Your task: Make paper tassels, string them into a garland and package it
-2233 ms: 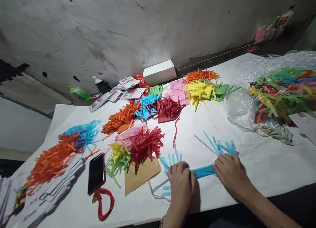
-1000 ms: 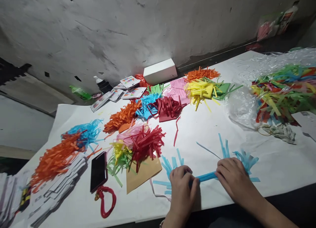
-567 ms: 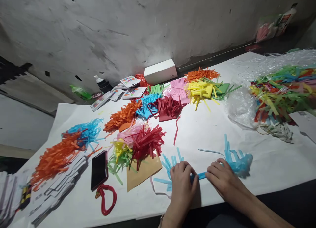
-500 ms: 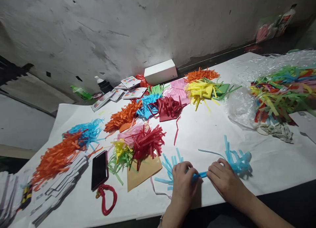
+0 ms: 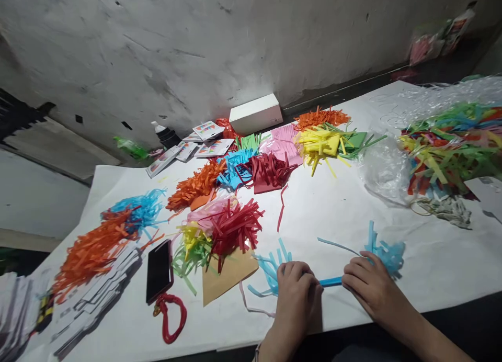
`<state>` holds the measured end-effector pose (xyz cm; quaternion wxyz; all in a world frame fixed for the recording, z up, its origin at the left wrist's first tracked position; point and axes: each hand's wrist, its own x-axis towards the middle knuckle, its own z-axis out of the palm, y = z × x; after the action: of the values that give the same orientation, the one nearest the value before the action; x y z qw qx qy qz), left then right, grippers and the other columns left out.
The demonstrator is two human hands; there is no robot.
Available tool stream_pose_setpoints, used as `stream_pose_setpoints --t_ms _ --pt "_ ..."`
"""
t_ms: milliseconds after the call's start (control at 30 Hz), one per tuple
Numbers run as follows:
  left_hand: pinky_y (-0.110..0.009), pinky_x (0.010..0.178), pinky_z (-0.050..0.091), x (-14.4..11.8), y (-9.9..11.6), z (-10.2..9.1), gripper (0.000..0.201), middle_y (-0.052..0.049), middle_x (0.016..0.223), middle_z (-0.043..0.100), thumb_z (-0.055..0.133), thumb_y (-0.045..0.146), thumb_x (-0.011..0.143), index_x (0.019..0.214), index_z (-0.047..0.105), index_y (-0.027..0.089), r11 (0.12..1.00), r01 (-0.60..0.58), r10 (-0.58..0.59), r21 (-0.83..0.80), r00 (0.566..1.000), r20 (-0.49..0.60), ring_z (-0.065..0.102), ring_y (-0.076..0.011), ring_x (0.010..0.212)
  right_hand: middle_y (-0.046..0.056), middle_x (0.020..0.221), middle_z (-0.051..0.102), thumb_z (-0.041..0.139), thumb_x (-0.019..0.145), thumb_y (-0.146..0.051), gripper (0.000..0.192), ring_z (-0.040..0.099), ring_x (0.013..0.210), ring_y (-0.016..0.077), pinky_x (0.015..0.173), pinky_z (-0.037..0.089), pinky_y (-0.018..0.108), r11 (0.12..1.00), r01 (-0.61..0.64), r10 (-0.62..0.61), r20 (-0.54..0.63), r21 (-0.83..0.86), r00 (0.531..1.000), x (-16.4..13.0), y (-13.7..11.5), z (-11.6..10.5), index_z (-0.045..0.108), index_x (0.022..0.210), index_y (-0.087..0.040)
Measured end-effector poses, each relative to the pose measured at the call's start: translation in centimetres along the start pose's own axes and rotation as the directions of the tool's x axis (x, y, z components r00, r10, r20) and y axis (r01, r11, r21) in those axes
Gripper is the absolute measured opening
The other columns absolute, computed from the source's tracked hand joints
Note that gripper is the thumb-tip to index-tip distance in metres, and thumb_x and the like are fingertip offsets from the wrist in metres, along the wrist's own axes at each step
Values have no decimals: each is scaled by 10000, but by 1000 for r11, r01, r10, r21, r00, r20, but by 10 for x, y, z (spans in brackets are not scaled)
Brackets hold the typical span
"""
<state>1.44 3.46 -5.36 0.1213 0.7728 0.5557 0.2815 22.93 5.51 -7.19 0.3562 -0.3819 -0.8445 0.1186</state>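
Note:
A light-blue paper tassel (image 5: 331,282) lies near the table's front edge, its middle rolled into a narrow band and its fringed ends fanning out on both sides. My left hand (image 5: 296,294) is closed on the band's left part, beside the left fringe. Farther right, my right hand (image 5: 366,283) has its fingers curled over the band, next to the right fringe. A short stretch of twisted blue paper shows between the hands. One thin blue strip reaches out to the left above my right hand. My fingertips are partly hidden.
Left of my hands, a red tassel (image 5: 237,228) lies over a brown envelope (image 5: 229,278). A phone (image 5: 159,271) with a red strap lies farther left, near orange fringe (image 5: 92,249). More coloured tassels and a white box (image 5: 255,114) stand behind; clear plastic (image 5: 386,168) is at right.
My right hand has slid to the right and the hands are farther apart, so more of the blue band shows between them. The right fringe has shifted slightly right.

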Motion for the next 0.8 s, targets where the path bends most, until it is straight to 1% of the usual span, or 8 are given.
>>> stream_pose_setpoints --t_ms 167,300,367,433,533,633,700,800 --pt "-438 865 357 2 2 3 222 6 882 700 724 -1 779 764 683 217 997 8 -9 78 1000 8 599 -214 862 7 913 651 443 1025 -160 243 595 950 205 1105 275 509 990 -132 131 -17 -41 991 -3 -6 -5 637 900 -237" --pt "-484 899 372 7 8 7 175 -12 845 691 711 34 802 752 677 198 976 60 -64 211 998 13 612 -228 854 28 891 634 445 981 -148 233 591 913 237 1055 302 540 958 -256 253 -43 -130 967 5 -14 0 603 825 -217" --pt "-501 908 389 9 9 9 144 -28 845 685 722 55 795 758 667 183 958 89 -95 272 995 10 615 -237 853 37 874 626 465 956 -141 212 582 898 250 1016 321 536 945 -288 286 -35 -155 958 8 -14 1 582 794 -211" --pt "-519 949 382 11 9 9 142 -26 867 684 727 73 806 769 658 192 953 51 -57 297 998 10 612 -233 864 31 852 619 486 943 -137 190 574 875 249 993 326 527 943 -296 294 -36 -151 955 9 -13 1 574 794 -214" --pt "-545 1081 287 10 6 7 137 1 916 686 721 99 854 861 667 224 942 -153 135 300 988 79 597 -217 929 6 865 624 480 934 -94 207 580 878 220 1047 301 513 960 -255 254 -27 -114 967 6 -12 3 601 847 -237" --pt "-552 1152 197 9 5 7 91 3 885 677 703 122 888 907 666 204 886 -337 296 317 939 173 583 -217 947 -5 891 636 443 925 -45 291 593 923 196 1119 271 484 986 -153 151 -27 -71 988 2 -13 5 637 905 -260" --pt "-563 1138 228 11 3 10 70 -14 868 677 673 127 911 875 669 187 893 -356 297 275 926 233 585 -222 926 6 893 641 464 938 -74 249 594 932 200 1133 267 486 991 -99 97 -28 -86 995 2 -14 7 644 933 -246" --pt "-508 1006 396 18 1 13 100 -45 874 692 660 126 911 829 679 177 953 -258 203 161 933 296 604 -229 885 20 875 644 499 964 -131 171 591 915 208 1133 264 506 987 -25 21 -22 -158 1000 4 -13 11 644 934 -215"
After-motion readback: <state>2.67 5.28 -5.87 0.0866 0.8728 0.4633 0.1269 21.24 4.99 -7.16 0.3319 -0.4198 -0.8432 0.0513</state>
